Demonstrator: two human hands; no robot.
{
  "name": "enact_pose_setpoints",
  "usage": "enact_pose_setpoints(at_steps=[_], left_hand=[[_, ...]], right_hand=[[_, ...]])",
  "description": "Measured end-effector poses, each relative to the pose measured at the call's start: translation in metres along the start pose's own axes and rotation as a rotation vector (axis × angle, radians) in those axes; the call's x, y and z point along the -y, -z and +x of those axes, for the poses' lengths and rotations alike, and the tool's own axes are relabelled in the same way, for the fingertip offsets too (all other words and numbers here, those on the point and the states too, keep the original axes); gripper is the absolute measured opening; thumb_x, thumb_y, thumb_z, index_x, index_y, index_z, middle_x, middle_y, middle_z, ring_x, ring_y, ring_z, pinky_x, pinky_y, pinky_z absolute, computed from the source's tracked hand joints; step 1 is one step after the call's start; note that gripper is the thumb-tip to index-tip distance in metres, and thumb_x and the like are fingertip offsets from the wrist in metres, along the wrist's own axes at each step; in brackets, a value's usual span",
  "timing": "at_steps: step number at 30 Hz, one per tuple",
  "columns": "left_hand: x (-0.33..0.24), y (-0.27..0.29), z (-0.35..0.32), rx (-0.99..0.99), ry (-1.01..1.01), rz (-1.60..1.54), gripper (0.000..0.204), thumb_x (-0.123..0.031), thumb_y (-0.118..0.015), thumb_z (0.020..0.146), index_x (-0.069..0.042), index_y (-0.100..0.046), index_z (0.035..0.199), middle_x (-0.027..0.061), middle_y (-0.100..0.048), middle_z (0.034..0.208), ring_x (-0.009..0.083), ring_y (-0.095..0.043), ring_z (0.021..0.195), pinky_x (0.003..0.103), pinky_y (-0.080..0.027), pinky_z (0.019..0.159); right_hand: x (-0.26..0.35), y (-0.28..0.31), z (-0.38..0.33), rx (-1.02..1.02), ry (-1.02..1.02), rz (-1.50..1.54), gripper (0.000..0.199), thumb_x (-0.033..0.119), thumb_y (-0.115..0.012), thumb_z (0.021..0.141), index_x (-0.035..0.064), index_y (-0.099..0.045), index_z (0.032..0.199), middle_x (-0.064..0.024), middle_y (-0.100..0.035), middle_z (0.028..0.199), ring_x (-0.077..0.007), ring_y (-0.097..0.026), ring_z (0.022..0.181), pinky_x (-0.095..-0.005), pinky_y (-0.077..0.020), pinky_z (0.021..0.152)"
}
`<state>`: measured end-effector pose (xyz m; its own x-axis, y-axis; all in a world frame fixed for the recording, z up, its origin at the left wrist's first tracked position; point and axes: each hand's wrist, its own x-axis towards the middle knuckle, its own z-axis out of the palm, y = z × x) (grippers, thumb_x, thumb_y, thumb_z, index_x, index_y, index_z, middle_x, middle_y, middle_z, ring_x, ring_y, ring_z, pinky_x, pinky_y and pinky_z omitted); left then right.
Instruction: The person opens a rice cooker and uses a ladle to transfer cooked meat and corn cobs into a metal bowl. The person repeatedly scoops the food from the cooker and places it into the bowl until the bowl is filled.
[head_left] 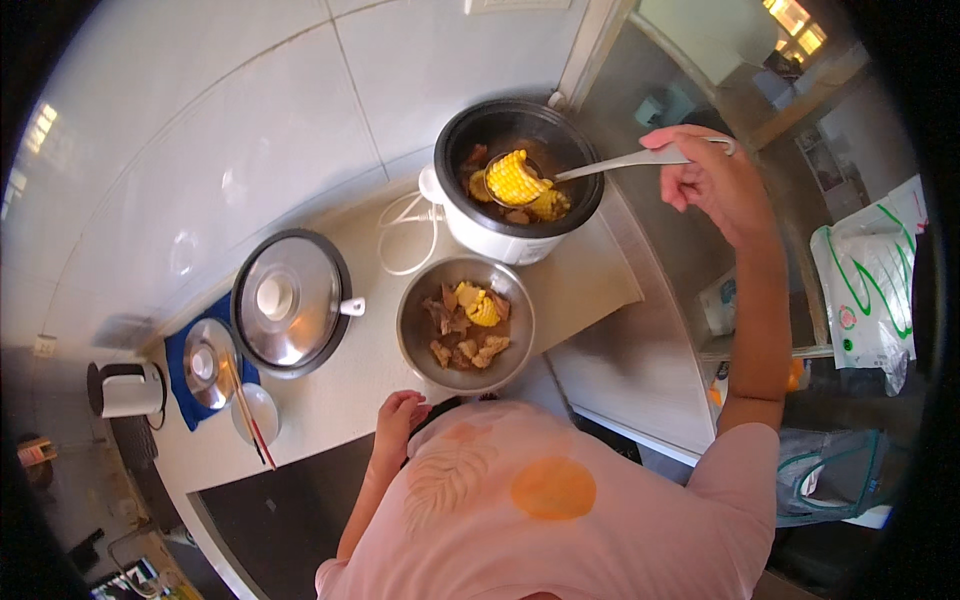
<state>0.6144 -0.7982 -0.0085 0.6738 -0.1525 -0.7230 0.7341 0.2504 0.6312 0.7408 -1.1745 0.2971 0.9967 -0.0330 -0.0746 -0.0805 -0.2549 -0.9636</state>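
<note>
Right hand: the right hand (715,180) is raised at the far right, fingers closed round the handle of a metal ladle (610,163)
Ladle: it reaches left from the hand, its bowl over the open cooker pot (518,180) and carrying a piece of yellow corn cob (515,177)
Cooker pot: a white electric cooker with a dark inner pot, far centre on the bench (340,390), with more corn and brown meat pieces inside
Left hand: the left hand (398,418) rests at the near edge of the bench, fingers loosely curled and holding nothing, just beside the near-left rim of the steel bowl (412,335)
Steel bowl: round, standing just near of the cooker, holding brown meat chunks and corn pieces
Large lid: a steel lid (290,303) with a dark rim and white knob lies flat to the left of the bowl
Small lid: a smaller steel lid (205,363) rests on a blue cloth (180,390) further left
Chopsticks: a pair of chopsticks (250,420) lies across a small white dish (262,412) near the small lid
Kettle: a white kettle (128,389) stands at the far left
Cord: a white cord (405,235) loops on the bench left of the cooker
</note>
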Motion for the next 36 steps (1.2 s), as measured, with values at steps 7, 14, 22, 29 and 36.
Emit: enact_pose_setpoints(at_steps=[7,14,22,29,36], left_hand=[[0.003,0.005,-0.009,-0.005,-0.021,0.004,0.013,-0.011,-0.048,0.083,-0.004,-0.050,0.093,0.0049,-0.056,0.089,0.0146,-0.057,0.079,0.024,-0.045,0.073],[0.004,0.008,-0.009,0.004,-0.010,-0.009,0.013,-0.011,-0.048,0.083,-0.004,-0.050,0.093,0.0044,-0.056,0.088,0.0142,-0.057,0.080,0.024,-0.045,0.073],[0.004,0.008,-0.012,0.006,-0.005,0.004,0.013,-0.011,-0.048,0.083,-0.004,-0.050,0.093,0.0051,-0.055,0.089,0.0145,-0.057,0.080,0.024,-0.045,0.073],[-0.001,0.006,-0.009,-0.003,0.018,0.026,0.013,-0.010,-0.048,0.083,-0.003,-0.050,0.093,0.0060,-0.056,0.088,0.0150,-0.057,0.079,0.024,-0.046,0.071],[-0.002,0.005,0.000,0.014,0.030,0.015,0.012,-0.006,-0.045,0.083,-0.001,-0.048,0.093,0.0098,-0.055,0.090,0.0198,-0.057,0.079,0.029,-0.048,0.072]], right_hand=[[-0.022,-0.051,-0.028,0.141,-0.260,0.026,0.029,0.020,-0.037,0.088,-0.0004,-0.057,0.096,-0.0073,-0.053,0.056,-0.0108,-0.050,0.048,-0.0194,-0.0387,0.045],[-0.108,-0.125,-0.060,0.526,0.114,-0.533,0.025,0.011,-0.043,0.084,0.0014,-0.049,0.106,-0.0153,-0.058,0.075,-0.0274,-0.057,0.067,-0.0363,-0.0458,0.062],[-0.097,-0.127,-0.078,0.475,0.592,-0.924,0.028,0.009,-0.051,0.076,0.0009,-0.051,0.103,-0.0146,-0.054,0.078,-0.0280,-0.054,0.072,-0.0350,-0.0443,0.063],[-0.055,-0.087,-0.063,0.110,-0.133,-0.119,0.024,0.018,-0.042,0.088,0.0040,-0.054,0.104,-0.0087,-0.059,0.076,-0.0099,-0.053,0.064,-0.0236,-0.0443,0.056],[-0.039,-0.048,-0.016,-0.155,0.082,-0.056,0.029,0.020,-0.038,0.090,0.0003,-0.053,0.104,-0.0092,-0.060,0.075,-0.0110,-0.055,0.062,-0.0225,-0.0456,0.061]])
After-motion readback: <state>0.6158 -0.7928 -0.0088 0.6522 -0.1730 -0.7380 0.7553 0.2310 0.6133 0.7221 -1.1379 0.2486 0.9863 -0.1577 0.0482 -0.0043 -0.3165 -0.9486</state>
